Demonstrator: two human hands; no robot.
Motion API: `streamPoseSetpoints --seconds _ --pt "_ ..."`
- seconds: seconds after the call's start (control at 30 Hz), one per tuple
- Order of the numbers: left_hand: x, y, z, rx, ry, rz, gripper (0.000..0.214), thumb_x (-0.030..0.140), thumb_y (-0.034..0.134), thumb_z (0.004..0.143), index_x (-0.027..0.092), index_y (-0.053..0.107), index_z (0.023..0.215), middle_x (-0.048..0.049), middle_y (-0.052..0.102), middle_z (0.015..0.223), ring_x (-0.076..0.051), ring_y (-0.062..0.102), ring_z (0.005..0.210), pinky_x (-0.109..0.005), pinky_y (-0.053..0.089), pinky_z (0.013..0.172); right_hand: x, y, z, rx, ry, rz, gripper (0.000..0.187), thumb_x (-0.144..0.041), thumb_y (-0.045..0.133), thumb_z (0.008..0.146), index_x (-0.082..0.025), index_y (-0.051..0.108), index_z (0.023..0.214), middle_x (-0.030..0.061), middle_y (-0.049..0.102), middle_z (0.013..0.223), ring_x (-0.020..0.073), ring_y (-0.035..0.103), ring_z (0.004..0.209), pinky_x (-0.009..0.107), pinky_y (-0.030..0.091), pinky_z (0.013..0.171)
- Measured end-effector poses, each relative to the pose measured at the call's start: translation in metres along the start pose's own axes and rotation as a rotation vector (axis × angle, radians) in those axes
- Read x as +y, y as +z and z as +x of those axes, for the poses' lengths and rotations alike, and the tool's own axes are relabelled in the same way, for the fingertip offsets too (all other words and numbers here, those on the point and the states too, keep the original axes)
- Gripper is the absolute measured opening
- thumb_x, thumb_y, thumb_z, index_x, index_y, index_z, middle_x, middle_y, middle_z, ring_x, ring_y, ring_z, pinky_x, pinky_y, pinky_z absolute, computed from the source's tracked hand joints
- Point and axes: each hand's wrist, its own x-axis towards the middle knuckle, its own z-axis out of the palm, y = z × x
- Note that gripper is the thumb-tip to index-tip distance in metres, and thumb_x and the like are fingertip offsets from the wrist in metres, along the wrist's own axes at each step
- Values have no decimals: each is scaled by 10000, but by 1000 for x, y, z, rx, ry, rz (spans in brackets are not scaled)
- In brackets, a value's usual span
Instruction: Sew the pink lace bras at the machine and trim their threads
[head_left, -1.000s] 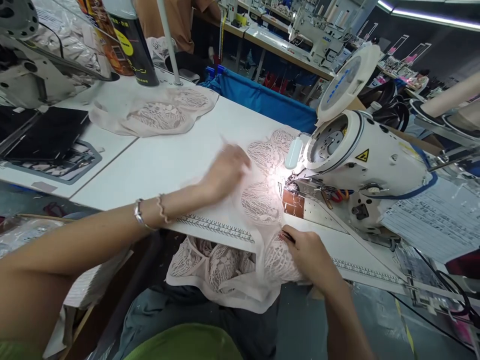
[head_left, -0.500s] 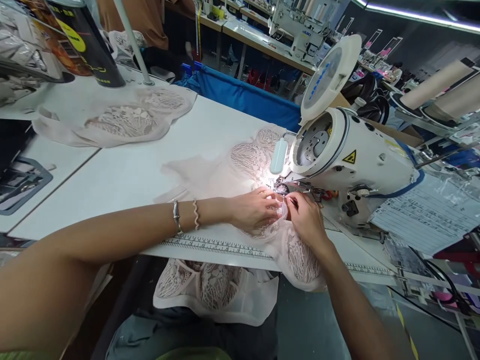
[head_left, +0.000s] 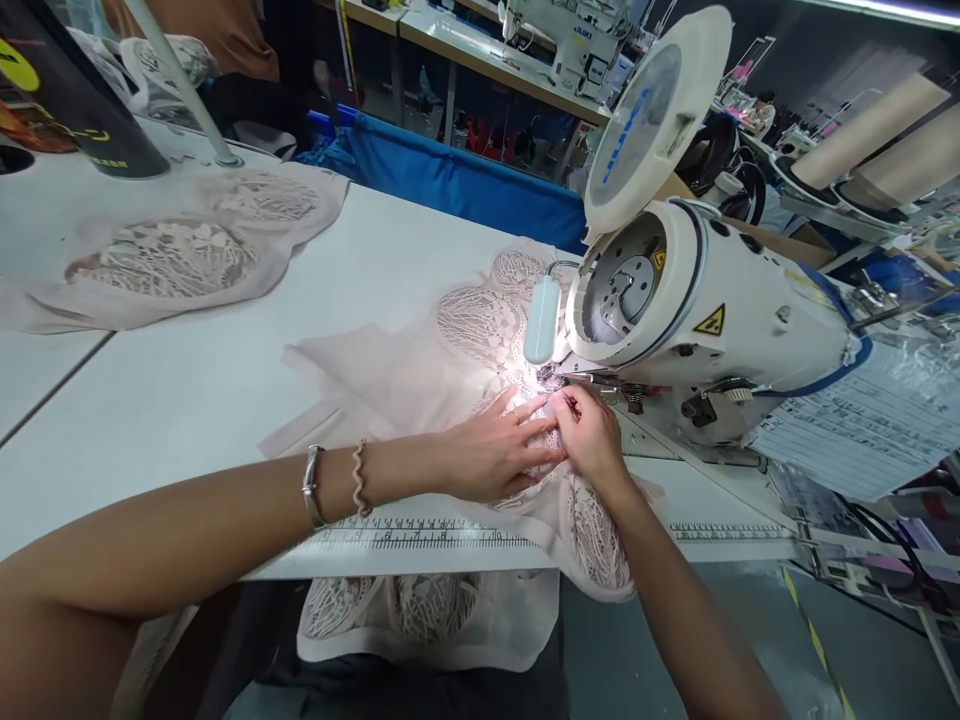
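Note:
A pale pink lace bra [head_left: 480, 320] lies under the needle area of a white sewing machine [head_left: 720, 310], lit by its small lamp [head_left: 541, 320]. My left hand [head_left: 499, 445] rests flat on the lace, fingers spread, just in front of the presser foot. Right beside it, my right hand [head_left: 589, 425] has thumb and fingers pinched on the edge of the bra near the needle. One lace cup [head_left: 596, 535] hangs over the table's front edge below my right wrist. The needle tip itself is lost in the glare and behind my fingers.
Another lace bra [head_left: 180, 255] lies at the table's left, and one more [head_left: 427, 620] is on my lap. A dark can [head_left: 90, 110] and a pole [head_left: 184, 80] stand at the back left. Behind the table hangs a blue cloth bin [head_left: 465, 180]. Thread cones [head_left: 870, 130] stand right.
The view has shifted, and things on the table appear farther left. My left fingers are spread wider on the lace. My right hand has drawn in closer against the left, its fingers more curled.

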Motion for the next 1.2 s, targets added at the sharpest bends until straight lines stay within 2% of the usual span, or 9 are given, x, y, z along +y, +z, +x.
streamPoseSetpoints --seconds 0.1,0.17,0.27,0.37,0.47,0.6,0.73,1.0,1.2 --pt "-2 -1 2 65 9 -133 310 202 427 1019 173 602 1273 -131 615 1337 -246 548 1257 -422 460 1045 -3 -2 0 -36 35 -17 193 -400 558 845 -228 644 843 30 710 822 182 572 708 271 363 630" --pt "-5 3 2 137 -106 -157 346 109 337 1017 108 582 1262 -143 639 1294 -195 592 1177 -337 496 990 -5 -3 -1 -36 32 -18 190 -381 558 841 -231 595 730 2 662 717 163 526 648 259 334 598" --pt "-8 9 0 161 -251 26 387 168 332 1031 13 532 1324 -213 596 1358 -275 550 1261 -424 463 1048 -5 -5 -3 -25 0 0 268 -373 538 849 -228 486 630 -21 566 615 143 450 593 253 310 578" --pt "-4 10 -3 75 -210 243 521 310 396 1031 -68 496 1376 -287 526 1429 -381 481 1351 -532 358 1132 -3 -6 -8 -18 -19 11 289 -357 515 858 -230 427 614 -33 512 585 134 419 574 250 313 583" --pt "7 8 -5 38 -175 347 551 332 368 1035 -92 537 1344 -305 571 1372 -395 525 1309 -540 332 1138 -3 -5 -13 12 -66 -31 265 -341 506 878 -233 432 647 -15 558 622 143 468 588 252 338 601" --pt "13 4 -3 17 -186 314 572 329 369 1021 -107 524 1358 -321 574 1355 -411 564 1246 -516 403 1067 -3 0 -19 15 -115 -124 136 -271 474 917 -237 505 789 29 653 695 184 566 610 274 361 609" --pt "7 3 0 -7 -150 289 583 337 395 1005 -125 533 1333 -332 539 1390 -403 551 1252 -475 439 1022 -1 7 -21 15 -131 -160 123 -227 446 929 -220 548 860 47 667 682 208 605 582 287 361 592" --pt "-6 -1 2 23 -130 226 454 441 486 976 38 660 1092 -268 574 1351 -345 579 1083 -436 435 899 2 11 -19 35 -394 -308 283 -123 374 972 -159 655 973 96 729 831 188 660 721 264 453 661" --pt "-10 0 1 24 -172 168 612 474 469 976 -10 512 1348 -236 570 1368 -342 539 1124 -462 357 989 7 11 -21 43 -438 -370 386 -99 386 945 -118 680 1194 101 751 889 194 680 762 265 495 692"
